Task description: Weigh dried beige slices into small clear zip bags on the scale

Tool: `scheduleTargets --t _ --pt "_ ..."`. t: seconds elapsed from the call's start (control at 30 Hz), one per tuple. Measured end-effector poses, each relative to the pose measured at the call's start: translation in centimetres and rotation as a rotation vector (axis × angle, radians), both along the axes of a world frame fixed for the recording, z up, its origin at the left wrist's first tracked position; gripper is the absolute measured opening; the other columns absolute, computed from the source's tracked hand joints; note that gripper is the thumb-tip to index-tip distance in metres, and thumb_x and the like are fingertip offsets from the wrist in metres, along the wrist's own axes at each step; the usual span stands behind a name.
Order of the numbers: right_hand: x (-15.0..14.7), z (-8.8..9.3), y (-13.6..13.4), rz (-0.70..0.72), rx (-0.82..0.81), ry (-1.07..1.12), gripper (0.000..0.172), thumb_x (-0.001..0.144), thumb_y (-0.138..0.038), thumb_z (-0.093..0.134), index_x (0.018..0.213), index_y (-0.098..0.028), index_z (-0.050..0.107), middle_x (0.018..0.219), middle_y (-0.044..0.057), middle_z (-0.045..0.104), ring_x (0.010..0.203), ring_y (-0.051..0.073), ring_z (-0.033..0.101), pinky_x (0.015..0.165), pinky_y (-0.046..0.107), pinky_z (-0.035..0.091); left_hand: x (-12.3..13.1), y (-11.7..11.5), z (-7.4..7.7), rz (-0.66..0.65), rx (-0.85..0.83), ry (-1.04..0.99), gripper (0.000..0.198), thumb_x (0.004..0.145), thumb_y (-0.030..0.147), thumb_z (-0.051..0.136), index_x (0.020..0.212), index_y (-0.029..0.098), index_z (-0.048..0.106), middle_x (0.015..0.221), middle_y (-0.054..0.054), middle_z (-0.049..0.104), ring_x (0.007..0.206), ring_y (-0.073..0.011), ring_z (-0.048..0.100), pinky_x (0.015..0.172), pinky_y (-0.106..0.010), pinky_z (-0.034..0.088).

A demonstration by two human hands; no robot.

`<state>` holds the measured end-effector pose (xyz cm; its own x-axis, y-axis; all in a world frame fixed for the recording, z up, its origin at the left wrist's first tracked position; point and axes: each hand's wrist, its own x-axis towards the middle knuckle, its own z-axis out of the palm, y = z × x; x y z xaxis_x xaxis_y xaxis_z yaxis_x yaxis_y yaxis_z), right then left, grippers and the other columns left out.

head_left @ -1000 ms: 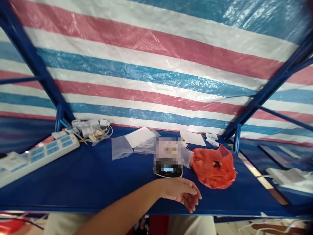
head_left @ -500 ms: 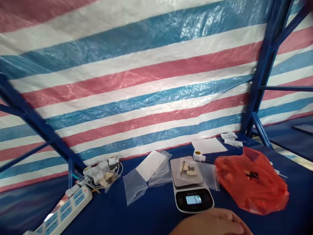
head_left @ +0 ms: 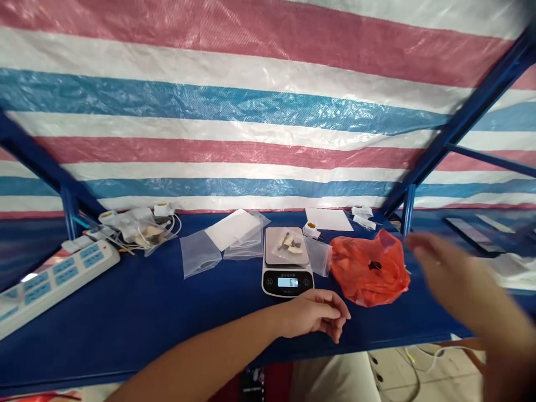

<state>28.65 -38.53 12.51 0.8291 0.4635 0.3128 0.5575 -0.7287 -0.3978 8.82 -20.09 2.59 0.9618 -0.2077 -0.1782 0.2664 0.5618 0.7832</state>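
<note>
My left hand [head_left: 312, 314] rests at the table's front, just below the kitchen scale [head_left: 288, 283]. Its fingers curl loosely and apart, and I see nothing in them. On the scale's pan lies a clear plastic bag [head_left: 278, 241] with several pale and brown dried pieces [head_left: 290, 244]; the display seems to read 6.1. To the right of the crumpled red plastic bag [head_left: 364, 279], my right hand [head_left: 444, 268] is smeared by motion. Its fingers cannot be made out, nor whether anything is in them.
A power strip [head_left: 62, 276] runs along the left, with a pile of chargers and cables [head_left: 142, 226] behind it. Clear bags [head_left: 201, 254] and white paper [head_left: 234, 229] lie left of the scale. Blue frame posts [head_left: 408, 209] stand before a striped sheet [head_left: 234, 151].
The view has turned right and tilted down, so the table's front edge shows. My right arm has come into view at the right. The bagged pieces are still on the scale.
</note>
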Motion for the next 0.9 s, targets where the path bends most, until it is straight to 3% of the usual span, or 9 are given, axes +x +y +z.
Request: scheduleTargets --t 0.13,0.23,0.33,0.4,0.53,0.63,0.77,0.83,0.9 --pt "-0.3 -4.3 0.6 -0.104 -0.079 0.214 0.046 0.090 -0.027 0.043 0.121 -0.017 0.074 0.113 0.015 0.078 0.106 0.034 0.072 0.085 0.041 0.052 1.4 -1.1 -0.5 -0.149 0.039 -0.038 0.032 0.070 0.035 0.080 0.090 0.014 0.067 0.075 0.000 0.063 0.066 -0.0125 0.062 0.074 -0.033 0.050" --pt "-0.4 -6.3 1.3 -0.098 0.048 0.352 0.044 0.081 -0.036 0.053 0.114 -0.020 0.078 0.108 0.011 0.079 0.103 0.034 0.071 0.086 0.042 0.051 1.9 -1.1 -1.0 -0.210 0.024 -0.016 0.034 0.070 0.037 0.081 0.092 0.016 0.067 0.078 0.000 0.064 0.069 -0.0133 0.064 0.076 -0.035 0.051" --pt "-0.9 -5.7 2.1 -0.114 0.323 0.581 0.042 0.075 -0.045 0.066 0.106 -0.021 0.079 0.093 0.008 0.078 0.085 0.028 0.071 0.076 0.038 0.054 1.6 -0.5 -1.3 -0.182 0.008 -0.017 0.033 0.071 0.037 0.080 0.093 0.016 0.067 0.079 0.000 0.065 0.070 -0.0129 0.064 0.078 -0.035 0.052" --pt "-1.6 -4.6 2.5 -0.071 0.524 0.775 0.042 0.073 -0.050 0.073 0.103 -0.021 0.079 0.096 0.008 0.078 0.074 0.024 0.068 0.068 0.035 0.055 1.4 -0.2 -1.4 -0.206 0.006 -0.011 0.032 0.070 0.035 0.081 0.091 0.016 0.068 0.079 0.000 0.065 0.070 -0.0130 0.065 0.077 -0.034 0.053" --pt "-2.8 -3.6 2.7 0.168 0.755 0.945 0.031 0.070 -0.046 0.077 0.093 -0.024 0.079 0.105 0.009 0.077 0.082 0.026 0.071 0.074 0.039 0.061 1.7 0.0 -2.0 -0.231 -0.045 0.011 0.033 0.066 0.035 0.083 0.089 0.016 0.068 0.080 -0.001 0.066 0.071 -0.0141 0.066 0.076 -0.035 0.055" --pt "-2.7 -4.3 2.8 0.183 0.575 0.632 0.027 0.069 -0.034 0.069 0.093 -0.026 0.078 0.102 0.007 0.077 0.100 0.030 0.072 0.086 0.039 0.058 2.2 -0.2 -2.6 -0.227 -0.059 -0.002 0.035 0.064 0.036 0.084 0.088 0.016 0.069 0.081 -0.002 0.066 0.071 -0.0146 0.067 0.075 -0.036 0.056" --pt "-1.5 -5.2 3.5 0.060 -0.012 0.201 0.039 0.072 -0.037 0.060 0.106 -0.025 0.075 0.093 0.008 0.076 0.077 0.029 0.070 0.069 0.037 0.053 2.5 -0.5 -3.2 -0.221 -0.064 -0.002 0.034 0.063 0.033 0.084 0.086 0.015 0.067 0.081 -0.003 0.066 0.071 -0.0158 0.067 0.073 -0.037 0.056" --pt "-0.9 -5.2 3.7 0.034 -0.155 0.115 0.034 0.078 -0.045 0.061 0.102 -0.023 0.071 0.081 0.009 0.074 0.068 0.029 0.068 0.061 0.037 0.051 2.6 -0.5 -3.3 -0.216 -0.061 0.001 0.032 0.064 0.032 0.083 0.086 0.015 0.067 0.080 -0.003 0.066 0.070 -0.0159 0.067 0.074 -0.037 0.056" --pt "-0.4 -5.2 3.5 0.146 -0.211 0.020 0.026 0.087 -0.044 0.055 0.096 -0.024 0.068 0.078 0.009 0.071 0.070 0.030 0.070 0.060 0.036 0.051 2.6 -0.6 -3.4 -0.213 -0.059 0.000 0.031 0.064 0.031 0.083 0.086 0.015 0.068 0.079 -0.003 0.067 0.069 -0.0161 0.067 0.074 -0.038 0.056"
